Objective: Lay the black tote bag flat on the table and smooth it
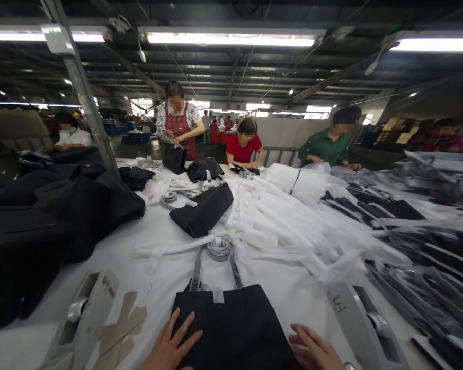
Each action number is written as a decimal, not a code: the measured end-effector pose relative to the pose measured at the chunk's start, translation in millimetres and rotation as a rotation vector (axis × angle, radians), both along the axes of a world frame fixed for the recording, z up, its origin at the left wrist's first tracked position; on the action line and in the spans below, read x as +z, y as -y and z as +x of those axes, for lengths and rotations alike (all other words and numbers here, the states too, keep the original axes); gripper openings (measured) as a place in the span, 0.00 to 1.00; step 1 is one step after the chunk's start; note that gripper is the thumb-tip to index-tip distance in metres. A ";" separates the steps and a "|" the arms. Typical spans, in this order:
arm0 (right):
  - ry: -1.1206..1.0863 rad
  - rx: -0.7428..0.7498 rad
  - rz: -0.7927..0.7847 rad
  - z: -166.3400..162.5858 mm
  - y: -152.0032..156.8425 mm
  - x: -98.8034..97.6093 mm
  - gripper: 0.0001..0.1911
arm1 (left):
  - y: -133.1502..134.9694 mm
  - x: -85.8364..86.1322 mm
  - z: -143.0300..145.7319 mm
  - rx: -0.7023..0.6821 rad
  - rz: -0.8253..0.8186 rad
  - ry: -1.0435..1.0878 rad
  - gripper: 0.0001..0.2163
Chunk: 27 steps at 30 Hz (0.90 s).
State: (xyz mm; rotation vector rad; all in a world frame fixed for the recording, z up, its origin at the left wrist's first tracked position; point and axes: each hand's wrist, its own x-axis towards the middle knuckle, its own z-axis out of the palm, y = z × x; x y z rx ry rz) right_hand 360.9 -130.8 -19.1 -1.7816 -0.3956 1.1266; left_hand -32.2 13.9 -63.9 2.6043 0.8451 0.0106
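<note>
While both hands lie flat on it: the flat black fabric bag [233, 329] sits at the near edge of the white-covered counter [139, 246], straight in front of the person.

Left hand: the left hand [172, 347] rests palm down on the bag's near-left corner, fingers spread and open, gripping nothing; it seems to pin the cloth smooth.

Right hand: the right hand [314, 349] lies open on the bag's right edge, fingers stretched out, nothing clasped; it likely steadies that side.

Handles: two grey wrapped straps [216, 264] run away from the bag's top edge and meet at a grey tape roll [218, 248] just beyond, kept stretched out clear of the body of the bag.

Left of bag: a grey tape dispenser [81, 318] and brown cardboard scraps [121, 329] lie within easy reach.

Right of bag: a second grey dispenser [360, 321] stands just beside the right hand.

Middle of counter: another black bag [202, 210] lies next to a heap of white plastic sleeves [285, 226].

Far left: a pile of black bags [42, 216] is stacked up.

Far right: bags sealed in clear plastic [424, 246] lie in overlapping rows.

Far side: co-workers [243, 146] handle similar black bags along the counter's far edge.
</note>
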 end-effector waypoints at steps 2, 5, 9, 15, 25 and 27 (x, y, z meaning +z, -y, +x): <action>-0.033 0.014 0.027 -4.2 -16.5 5.1 0.34 | -0.8 -7.9 -0.8 -0.001 0.006 0.010 0.30; -0.040 0.242 0.146 -21.9 -36.4 13.1 0.34 | -3.4 -29.4 -0.6 0.009 0.024 0.011 0.30; -0.150 0.396 0.167 -37.8 -54.2 22.2 0.35 | -2.4 -31.5 2.9 0.056 0.050 0.015 0.31; -0.359 0.416 0.130 -35.7 -54.8 43.8 0.25 | 4.3 20.9 8.2 0.067 -0.114 -0.093 0.31; -0.370 0.261 -0.093 -45.5 36.3 83.6 0.52 | 8.8 8.7 4.5 0.092 -0.040 -0.025 0.27; -0.306 0.261 -0.052 -47.8 31.4 70.1 0.57 | 8.0 17.1 5.6 0.109 -0.092 -0.030 0.28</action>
